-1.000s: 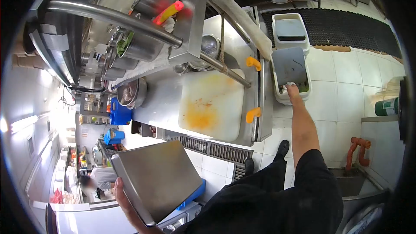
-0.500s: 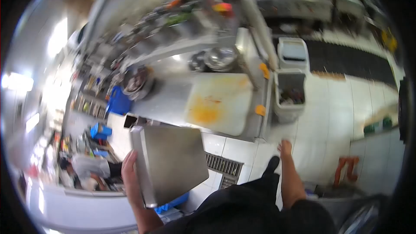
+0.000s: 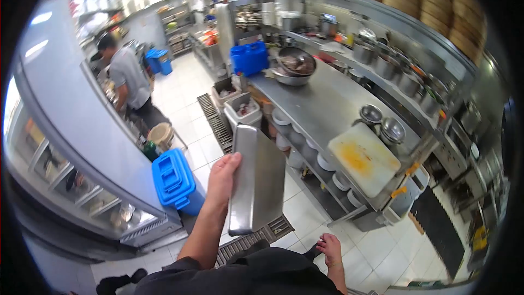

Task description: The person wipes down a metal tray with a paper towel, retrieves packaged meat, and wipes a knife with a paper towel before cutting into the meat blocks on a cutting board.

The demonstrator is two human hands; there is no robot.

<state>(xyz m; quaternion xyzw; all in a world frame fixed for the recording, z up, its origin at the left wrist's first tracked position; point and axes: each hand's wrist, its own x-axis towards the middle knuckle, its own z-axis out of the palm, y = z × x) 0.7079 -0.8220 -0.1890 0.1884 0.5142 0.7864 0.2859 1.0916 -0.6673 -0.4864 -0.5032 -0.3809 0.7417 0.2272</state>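
My left hand [image 3: 225, 168] grips the edge of a rectangular stainless steel pan [image 3: 267, 180], thumb on its rim. The pan is held tilted on its side in front of my body, so its inside is hidden from me. My right hand [image 3: 329, 247] hangs low on the right over the tiled floor, its fingers loosely bent and apart, holding nothing. Beyond it, a white cutting board [image 3: 376, 172] with yellow-orange stains lies on the steel worktable [image 3: 333, 95]. Two metal bowls [image 3: 392, 130] sit beside the board.
A blue lidded bin [image 3: 174, 177] stands left, beside a glass-door fridge [image 3: 82, 186]. A co-worker in a grey shirt [image 3: 131, 74] is further back. White waste bins [image 3: 243, 110] stand at the table's end, near a blue jerrycan [image 3: 249, 58]. A floor drain grate [image 3: 256, 240] runs beneath me.
My view has swung left, bringing the fridge, blue bin and aisle into sight. The pan stays in my left hand and now shows more edge-on. My right hand still hangs free.
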